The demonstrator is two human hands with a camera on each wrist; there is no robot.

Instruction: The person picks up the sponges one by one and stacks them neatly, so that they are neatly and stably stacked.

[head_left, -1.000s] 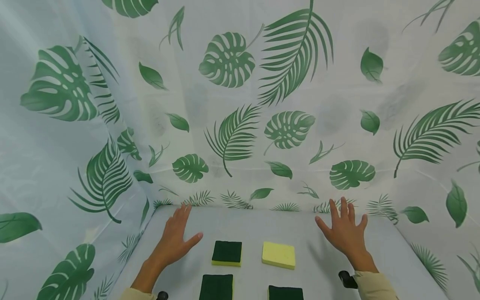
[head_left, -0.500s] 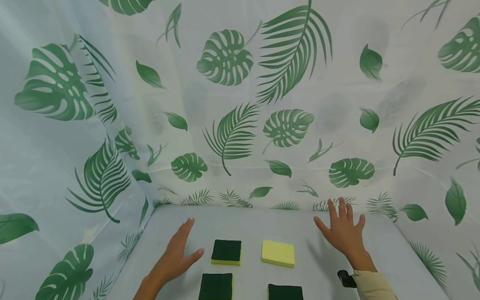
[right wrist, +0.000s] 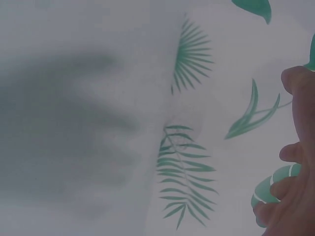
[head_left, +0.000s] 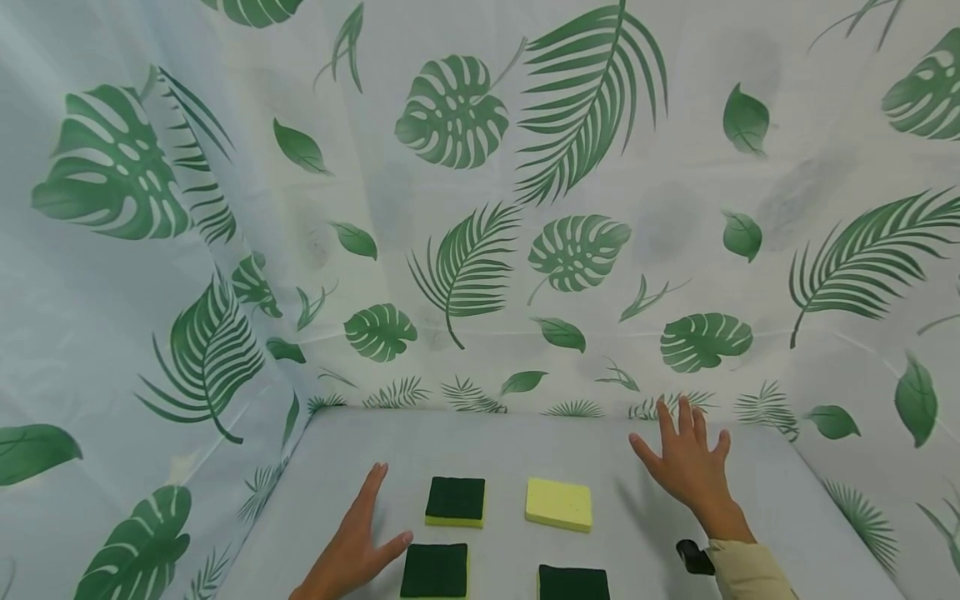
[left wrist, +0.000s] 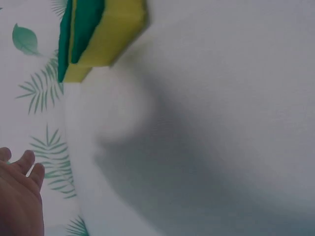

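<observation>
the left hand (head_left: 354, 542), thumb spread, and the right hand (head_left: 690, 472), fingers fanned, are held empty, apparently so the scouring sponges (head_left: 456, 498) between them are left uncovered.

"I sit far from the rig. From here I look first at the right hand (head_left: 686, 471); its fingers (head_left: 686, 419) are slim and uncovered. What do you see on that arm?"

"I see a sleeve (head_left: 752, 572) of pale beige cloth. It has soft folds, it looks a little puffy, and it ends at the wrist."

"And the dark thing there?"

"A black piece (head_left: 695, 558) with rounded outline, just beside the sleeve's edge. Perhaps it is the wrist camera, but for me it is too small to be sure."

"The left hand (head_left: 354, 533), also?"

"I see it bare, as far as the lower border of my head view."
</observation>
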